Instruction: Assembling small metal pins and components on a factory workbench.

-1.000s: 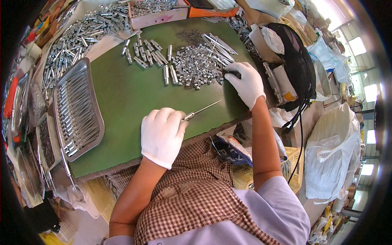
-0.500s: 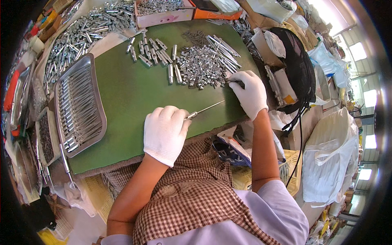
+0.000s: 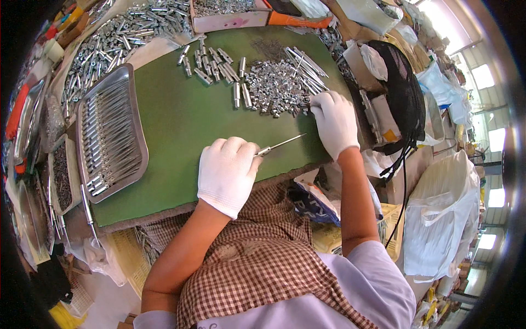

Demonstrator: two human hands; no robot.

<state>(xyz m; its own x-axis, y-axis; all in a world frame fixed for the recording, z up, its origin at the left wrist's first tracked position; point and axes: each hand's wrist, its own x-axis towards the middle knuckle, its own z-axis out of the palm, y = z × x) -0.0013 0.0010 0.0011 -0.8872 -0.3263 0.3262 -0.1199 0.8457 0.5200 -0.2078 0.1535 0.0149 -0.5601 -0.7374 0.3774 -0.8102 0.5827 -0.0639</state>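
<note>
My left hand [image 3: 228, 176], in a white knitted glove, is closed around a slim metal rod [image 3: 285, 142] with a thicker silver collar at the glove. The rod's thin end points right and slightly away, above the green work surface [image 3: 181, 129]. My right hand [image 3: 335, 123], gloved the same way, has its fingers drawn together at the right edge of a pile of small silver metal pieces [image 3: 276, 85]. What its fingertips pinch, if anything, is hidden. Beyond that hand lie several long silver rods [image 3: 307, 68]. Left of the pile are loose silver cylinders [image 3: 216, 67].
A metal tray [image 3: 143, 148] at the left holds a row of rods with silver ends. Farther left, a heap of metal cylinders [image 3: 123, 41] spreads out. An open box [image 3: 230, 22] of small parts stands at the back. Black mesh [image 3: 402, 88] hangs over the right side.
The whole view has shifted slightly. My right hand has turned at the pile's edge, and its thumb and fingers are closer together. My left hand keeps its hold on the rod.
</note>
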